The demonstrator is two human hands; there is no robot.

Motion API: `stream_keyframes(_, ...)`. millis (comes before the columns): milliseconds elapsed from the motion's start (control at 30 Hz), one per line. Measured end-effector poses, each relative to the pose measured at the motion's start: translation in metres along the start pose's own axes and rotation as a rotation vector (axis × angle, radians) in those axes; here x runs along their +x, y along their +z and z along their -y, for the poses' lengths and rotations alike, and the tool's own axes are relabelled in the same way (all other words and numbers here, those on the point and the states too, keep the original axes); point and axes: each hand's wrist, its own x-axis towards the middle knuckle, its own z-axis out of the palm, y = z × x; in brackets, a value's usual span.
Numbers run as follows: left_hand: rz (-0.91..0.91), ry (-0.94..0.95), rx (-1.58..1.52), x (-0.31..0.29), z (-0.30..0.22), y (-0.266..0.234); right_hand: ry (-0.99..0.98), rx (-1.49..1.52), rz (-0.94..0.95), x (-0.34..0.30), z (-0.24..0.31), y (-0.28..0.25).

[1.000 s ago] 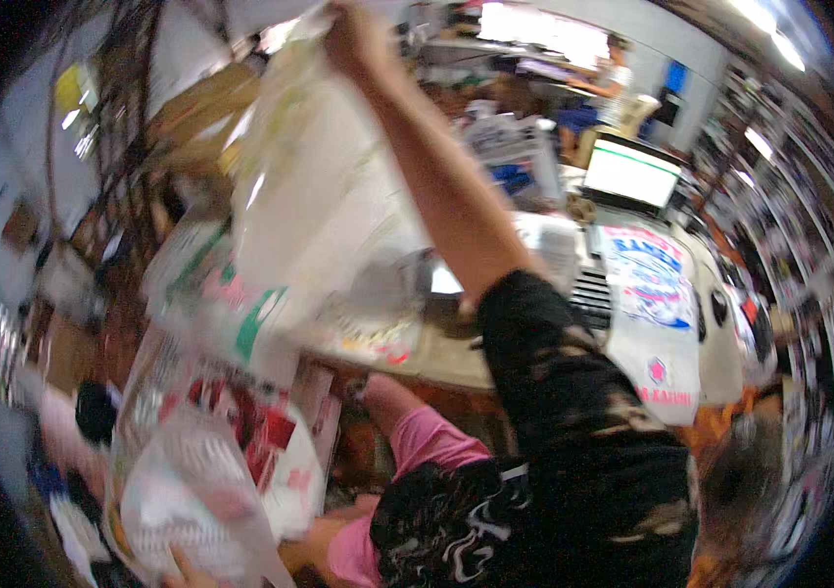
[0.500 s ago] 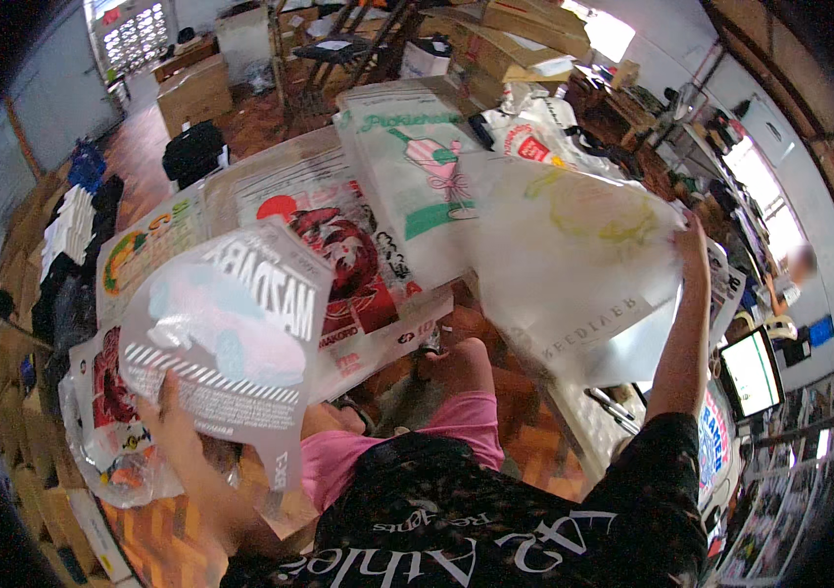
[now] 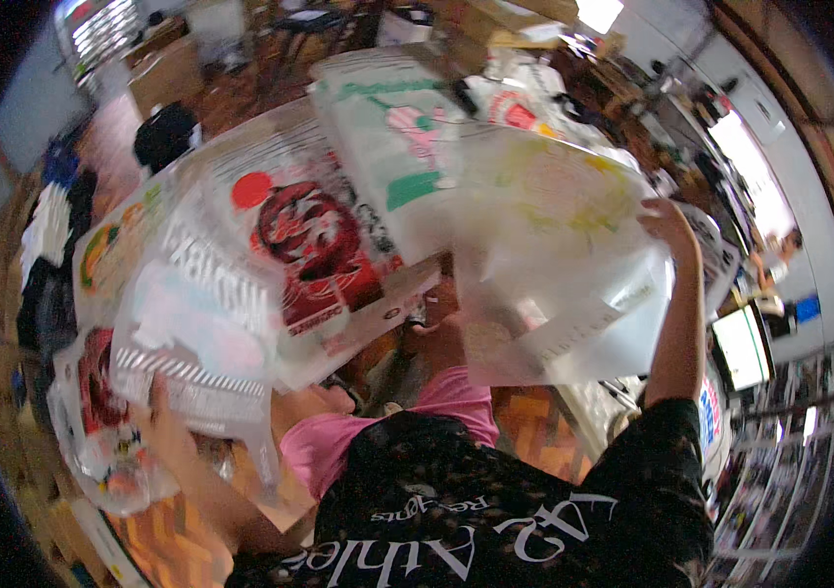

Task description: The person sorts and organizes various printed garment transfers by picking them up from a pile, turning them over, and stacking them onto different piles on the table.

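Note:
My right hand (image 3: 668, 223) is closed on the right edge of a translucent film sheet (image 3: 524, 235) with a yellow-green print. This sheet hangs at an angle, raised above the things under it. On the left, my left hand (image 3: 164, 436) grips the lower edge of another film sheet (image 3: 191, 328) with a pale car print and a striped band; motion smears its fingers. Between them lie a film sheet with a red and black print (image 3: 314, 240) and one with a pink and green drink print (image 3: 407, 137). A sheet with an orange and green print (image 3: 108, 250) lies farther left.
A clear plastic bag (image 3: 123, 480) sits at the lower left. To the right are a lit monitor (image 3: 742, 348) and a pale table (image 3: 588, 416). A black bag (image 3: 167, 137) and cardboard boxes (image 3: 167, 78) stand behind. Another person (image 3: 777, 263) is at the far right.
The whole view has shifted, so most things appear farther left and higher. The sheet in my right hand has swung, its lower edge now nearly level. Both hands keep their grip.

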Motion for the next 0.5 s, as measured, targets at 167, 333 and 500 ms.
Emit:
stream_keyframes(167,-0.029,-0.061,0.555,-0.021,-0.003,0.014,-0.333,-0.445,-0.007,0.013,-0.002,-0.031)
stream_keyframes(333,0.292,0.411,0.255,-0.031,-0.007,0.045,-0.491,-0.408,0.09,0.063,-0.039,-0.122)
stream_keyframes(500,0.39,0.207,0.343,-0.053,0.015,0.036,-0.867,-0.691,-0.005,0.109,0.091,-0.076)
